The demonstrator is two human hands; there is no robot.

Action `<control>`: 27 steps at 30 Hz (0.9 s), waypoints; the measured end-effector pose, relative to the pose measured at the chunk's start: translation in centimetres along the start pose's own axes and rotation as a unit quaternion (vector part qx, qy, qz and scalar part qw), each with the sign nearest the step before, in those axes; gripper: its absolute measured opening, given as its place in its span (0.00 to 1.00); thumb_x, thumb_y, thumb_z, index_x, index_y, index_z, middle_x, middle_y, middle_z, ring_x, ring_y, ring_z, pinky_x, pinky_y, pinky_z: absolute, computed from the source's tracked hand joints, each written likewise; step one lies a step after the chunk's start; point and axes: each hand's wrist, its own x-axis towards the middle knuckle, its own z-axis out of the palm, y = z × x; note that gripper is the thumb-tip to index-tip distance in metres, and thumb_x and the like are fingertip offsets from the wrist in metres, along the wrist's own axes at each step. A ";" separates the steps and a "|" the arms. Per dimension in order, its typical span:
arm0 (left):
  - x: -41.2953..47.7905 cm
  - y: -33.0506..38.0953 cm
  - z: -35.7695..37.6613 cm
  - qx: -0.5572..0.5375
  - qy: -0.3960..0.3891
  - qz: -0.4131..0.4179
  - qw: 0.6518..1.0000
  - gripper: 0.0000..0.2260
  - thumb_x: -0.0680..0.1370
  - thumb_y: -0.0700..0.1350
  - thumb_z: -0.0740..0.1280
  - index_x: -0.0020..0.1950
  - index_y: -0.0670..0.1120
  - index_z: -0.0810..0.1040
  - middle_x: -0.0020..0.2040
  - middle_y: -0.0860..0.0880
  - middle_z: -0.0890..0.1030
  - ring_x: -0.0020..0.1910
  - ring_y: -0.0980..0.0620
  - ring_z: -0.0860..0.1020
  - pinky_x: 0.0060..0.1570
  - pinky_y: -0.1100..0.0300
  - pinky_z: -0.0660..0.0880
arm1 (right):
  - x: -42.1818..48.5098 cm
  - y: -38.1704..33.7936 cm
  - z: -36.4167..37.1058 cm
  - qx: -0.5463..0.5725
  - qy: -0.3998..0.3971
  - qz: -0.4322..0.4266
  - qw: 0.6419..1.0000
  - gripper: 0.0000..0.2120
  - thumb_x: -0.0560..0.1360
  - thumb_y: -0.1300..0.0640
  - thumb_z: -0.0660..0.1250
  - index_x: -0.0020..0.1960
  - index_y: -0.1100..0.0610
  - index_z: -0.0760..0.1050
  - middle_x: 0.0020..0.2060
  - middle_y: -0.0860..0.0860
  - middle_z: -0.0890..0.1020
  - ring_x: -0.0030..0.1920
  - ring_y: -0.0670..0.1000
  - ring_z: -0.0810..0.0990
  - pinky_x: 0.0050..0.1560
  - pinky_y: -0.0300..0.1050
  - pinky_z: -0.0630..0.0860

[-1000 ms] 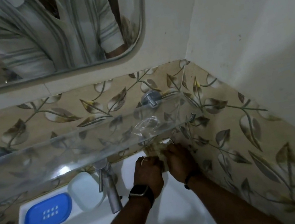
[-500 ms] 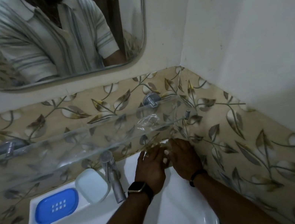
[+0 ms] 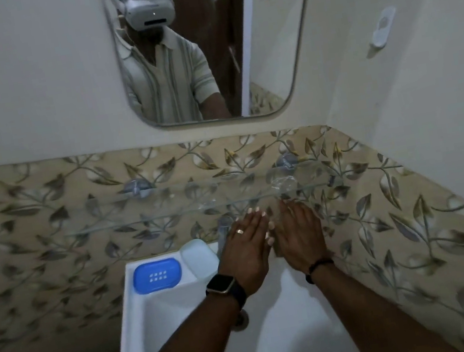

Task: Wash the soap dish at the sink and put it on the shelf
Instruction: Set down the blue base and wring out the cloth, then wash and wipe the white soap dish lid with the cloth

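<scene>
Sink basin of white ceramic [image 3: 142,307] bears the blue oval plastic soap dish [image 3: 157,275] on its back ledge, untouched; likely light, stiff, slippery wet, best pinched by its rim; left hand [image 3: 247,248] and right hand [image 3: 298,241] spread flat, holding nothing.

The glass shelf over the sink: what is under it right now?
Under the glass shelf are the tap, largely covered by the left hand, and the right hand beside it. Whether they hold anything is hidden.
</scene>
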 end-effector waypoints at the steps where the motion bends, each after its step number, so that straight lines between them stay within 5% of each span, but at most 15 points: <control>1: -0.7 -0.3 -0.9 0.004 0.008 0.000 1.000 0.23 0.86 0.51 0.54 0.79 0.45 0.63 0.80 0.46 0.63 0.80 0.49 0.57 0.79 0.52 0.51 | -0.2 -1.0 -0.2 0.003 0.002 -0.005 1.000 0.36 0.79 0.38 0.42 0.78 0.57 0.63 0.74 0.58 0.70 0.74 0.59 0.67 0.75 0.56 0.62; 6: -4.7 -2.1 -5.2 0.031 0.035 -0.025 0.999 0.25 0.85 0.53 0.49 0.79 0.45 0.64 0.80 0.46 0.63 0.80 0.50 0.57 0.79 0.55 0.49 | -1.5 -6.3 -0.3 0.038 0.013 -0.036 0.999 0.36 0.79 0.35 0.45 0.79 0.54 0.61 0.75 0.57 0.69 0.75 0.60 0.65 0.73 0.59 0.64; 10: -7.8 -3.9 -7.5 0.045 0.059 -0.046 0.996 0.22 0.85 0.48 0.57 0.79 0.45 0.64 0.80 0.46 0.63 0.80 0.49 0.58 0.78 0.59 0.45 | -2.4 -10.0 0.3 0.048 0.006 -0.067 0.997 0.35 0.80 0.33 0.45 0.80 0.51 0.58 0.76 0.56 0.68 0.76 0.59 0.63 0.74 0.58 0.62; 15: -10.2 -6.0 -8.9 0.036 0.055 -0.086 0.994 0.23 0.85 0.51 0.54 0.79 0.44 0.64 0.79 0.46 0.64 0.80 0.49 0.59 0.79 0.52 0.52 | -3.1 -13.1 1.3 0.054 -0.016 -0.105 0.993 0.37 0.78 0.31 0.44 0.81 0.50 0.56 0.77 0.57 0.65 0.78 0.59 0.59 0.76 0.58 0.59; 19: -11.3 -7.2 -9.1 0.032 0.051 -0.113 0.992 0.25 0.85 0.54 0.51 0.79 0.44 0.63 0.80 0.46 0.63 0.80 0.50 0.56 0.78 0.60 0.43 | -3.6 -14.1 2.6 0.050 -0.039 -0.126 0.990 0.39 0.77 0.29 0.41 0.81 0.51 0.55 0.78 0.57 0.63 0.79 0.58 0.57 0.78 0.56 0.56; 22: -11.7 -8.1 -8.6 0.031 0.048 -0.137 0.989 0.25 0.85 0.53 0.52 0.79 0.43 0.63 0.80 0.45 0.63 0.80 0.51 0.56 0.79 0.56 0.45 | -3.6 -14.4 3.9 0.076 -0.070 -0.129 0.986 0.40 0.78 0.29 0.42 0.81 0.53 0.54 0.79 0.58 0.62 0.79 0.59 0.57 0.78 0.56 0.57; 24: -11.8 -8.7 -8.1 0.034 0.043 -0.151 0.987 0.24 0.85 0.52 0.54 0.79 0.42 0.63 0.79 0.44 0.63 0.80 0.49 0.57 0.79 0.51 0.49 | -3.5 -14.6 4.9 0.090 -0.084 -0.130 0.984 0.35 0.81 0.35 0.49 0.80 0.57 0.56 0.78 0.59 0.63 0.78 0.60 0.59 0.77 0.56 0.60; 27: -11.7 -9.7 -6.9 0.039 0.029 -0.162 0.986 0.24 0.85 0.50 0.54 0.78 0.41 0.64 0.79 0.43 0.64 0.79 0.48 0.59 0.79 0.48 0.51 | -3.5 -14.4 6.6 0.074 -0.050 -0.177 0.980 0.24 0.81 0.60 0.65 0.75 0.63 0.66 0.70 0.61 0.74 0.72 0.60 0.71 0.70 0.56 0.71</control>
